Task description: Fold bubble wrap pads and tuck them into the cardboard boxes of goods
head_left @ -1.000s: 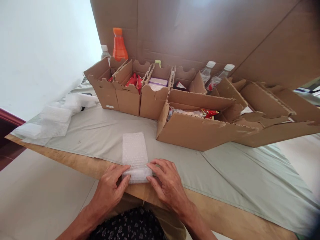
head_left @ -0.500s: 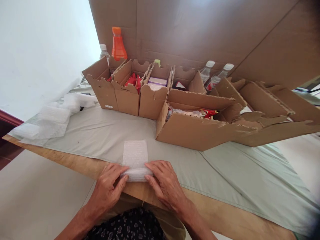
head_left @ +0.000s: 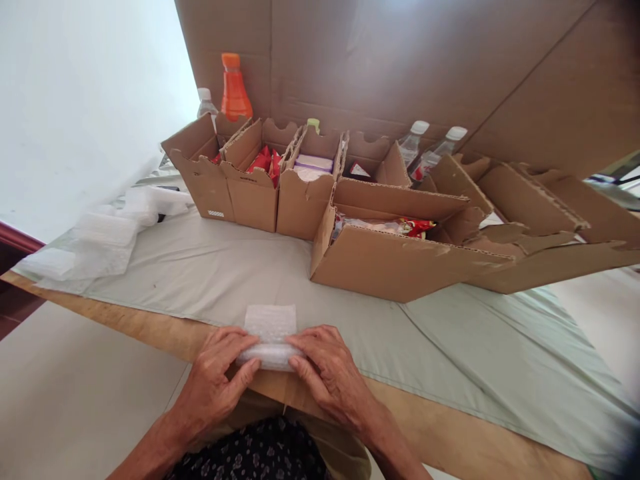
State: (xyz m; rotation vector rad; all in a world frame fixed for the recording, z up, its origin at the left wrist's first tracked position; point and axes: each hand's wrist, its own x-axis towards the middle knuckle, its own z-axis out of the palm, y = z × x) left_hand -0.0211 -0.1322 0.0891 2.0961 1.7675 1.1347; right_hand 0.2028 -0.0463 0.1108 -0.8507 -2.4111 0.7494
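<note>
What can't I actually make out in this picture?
In the head view:
Inside of the bubble wrap roll: its own layers hide whether anything is there.
Roll's ends: partly covered by the left hand and right hand.
Base of the orange bottle: hidden by the leftmost cardboard box.
Rightmost cardboard box: cut off by the right edge.

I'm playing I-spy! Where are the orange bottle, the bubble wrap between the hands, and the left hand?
Orange bottle (head_left: 235, 92), head view: its body.
Bubble wrap (head_left: 271, 324), head view: flat part.
Left hand (head_left: 219, 367), head view: its back.
</note>
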